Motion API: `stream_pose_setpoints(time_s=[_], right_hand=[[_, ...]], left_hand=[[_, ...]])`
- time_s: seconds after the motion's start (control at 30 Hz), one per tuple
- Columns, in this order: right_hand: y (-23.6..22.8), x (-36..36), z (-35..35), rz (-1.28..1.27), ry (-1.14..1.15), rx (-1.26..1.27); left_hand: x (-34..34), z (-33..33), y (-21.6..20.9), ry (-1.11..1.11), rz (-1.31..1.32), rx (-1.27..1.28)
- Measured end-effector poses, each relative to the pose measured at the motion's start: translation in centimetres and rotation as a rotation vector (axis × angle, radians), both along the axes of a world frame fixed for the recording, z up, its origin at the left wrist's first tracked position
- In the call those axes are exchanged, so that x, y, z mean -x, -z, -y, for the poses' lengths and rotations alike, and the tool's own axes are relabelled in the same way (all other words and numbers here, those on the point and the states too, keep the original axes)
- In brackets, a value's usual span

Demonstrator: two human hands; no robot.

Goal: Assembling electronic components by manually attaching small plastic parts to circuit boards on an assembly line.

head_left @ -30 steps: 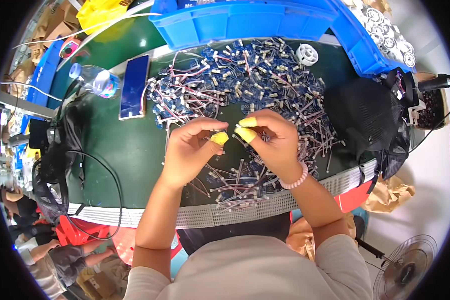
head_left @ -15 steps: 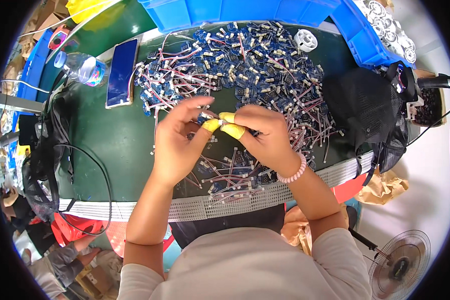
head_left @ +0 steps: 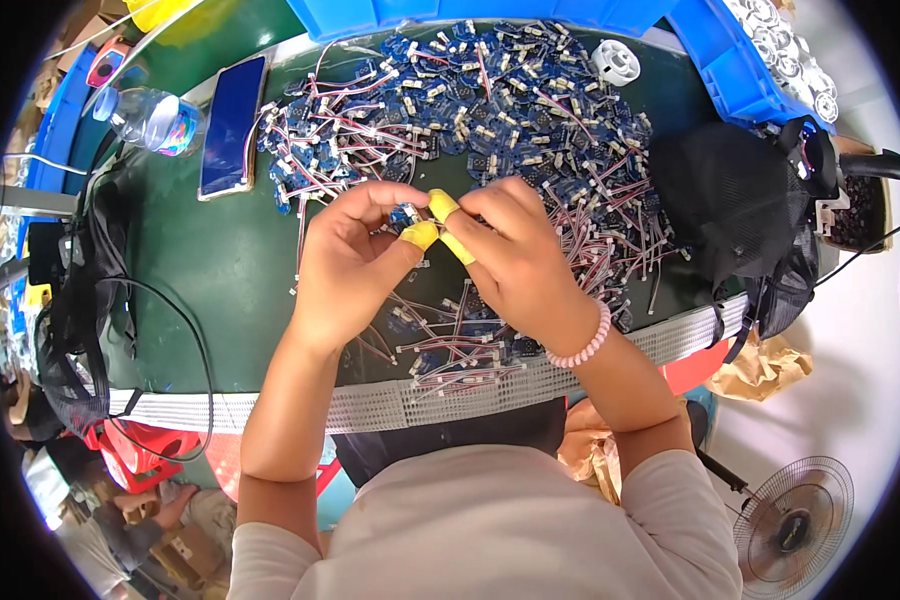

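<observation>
Over the middle of the table, my left hand [head_left: 348,262] is closed on a small blue circuit board [head_left: 401,215], its thumb wearing a yellow finger cover. Much of the board is hidden by the fingers. Close against it, my right hand [head_left: 530,262] is bent inward, with yellow covers on its thumb and index finger. A small whitish part shows between the fingertips of both hands; what my right fingers grip is too small to make out. Beyond my hands spreads a heap of blue circuit boards [head_left: 520,120], several with red, white and dark cables attached.
More cabled boards [head_left: 460,350] lie at the table's near edge. A phone [head_left: 234,125] and a plastic bottle [head_left: 155,120] are at left. Blue bins [head_left: 470,14] line the back; a white round part [head_left: 616,62] sits before them. A black mesh bag [head_left: 720,200] is at right.
My right index finger has lifted and straightened toward the board, parting from the thumb. My left fingers have curled closer around the board. The whole view has shifted slightly.
</observation>
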State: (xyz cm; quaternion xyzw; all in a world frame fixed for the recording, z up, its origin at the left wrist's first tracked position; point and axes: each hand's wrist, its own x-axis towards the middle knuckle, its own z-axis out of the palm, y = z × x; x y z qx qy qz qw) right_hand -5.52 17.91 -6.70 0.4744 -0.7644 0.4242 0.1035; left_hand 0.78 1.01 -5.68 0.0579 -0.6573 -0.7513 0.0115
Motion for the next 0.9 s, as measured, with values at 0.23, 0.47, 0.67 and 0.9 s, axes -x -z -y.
stream_pose_setpoints(time_s=[0.23,0.47,0.67,0.9], right_hand=[[0.7,0.6,-0.3,0.254,0.0,0.197],[1.0,0.6,-0.3,0.417,-0.025,0.21],[0.6,0.5,-0.3,0.347,-0.013,0.162],[0.7,0.0,0.0,0.252,0.055,0.158]], left_hand=[[0.0,-0.5,-0.1,-0.035,-0.022,0.078],[-0.1,-0.3,0.2,0.026,-0.128,0.095],[-0.2,-0.3,0.1,-0.024,-0.034,-0.016],[-0.4,-0.4,-0.2,-0.046,-0.039,0.059]])
